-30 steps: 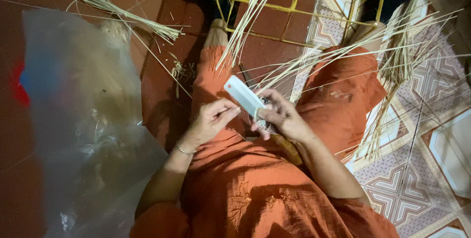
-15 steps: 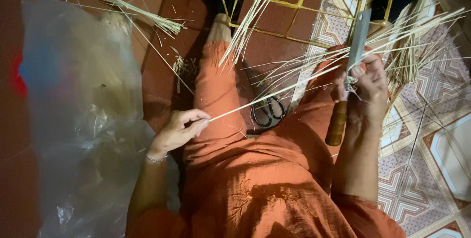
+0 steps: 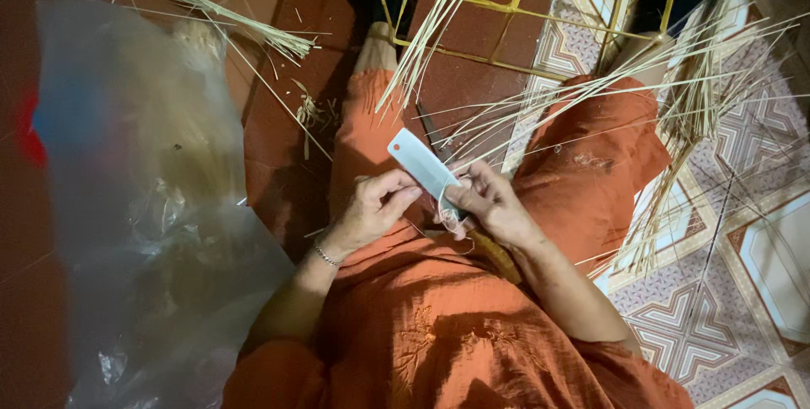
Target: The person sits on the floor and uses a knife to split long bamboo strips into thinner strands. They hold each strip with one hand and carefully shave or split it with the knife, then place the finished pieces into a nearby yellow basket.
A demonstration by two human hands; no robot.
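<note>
I sit on the floor in orange clothes, both hands over my lap. My right hand (image 3: pixel 494 204) grips a cleaver-like knife (image 3: pixel 423 164) with a pale flat blade that points up and left; its wooden handle (image 3: pixel 498 257) runs down under the wrist. My left hand (image 3: pixel 371 207), a bracelet on its wrist, pinches a thin pale straw strip against the blade's lower edge. Long straw strips (image 3: pixel 591 88) fan out over my right knee.
A crumpled clear plastic sheet (image 3: pixel 143 207) covers the floor at left. A yellow wire frame (image 3: pixel 515 4) stands ahead with straw bundles (image 3: pixel 430 13) leaning in it. More straw (image 3: pixel 211 4) lies at top left. Patterned tiles (image 3: pixel 717 291) lie at right.
Half a second ago my hands were apart, the right raised by my right knee with the knife, a strip stretched between them. Now both hands meet at the blade over my lap.
</note>
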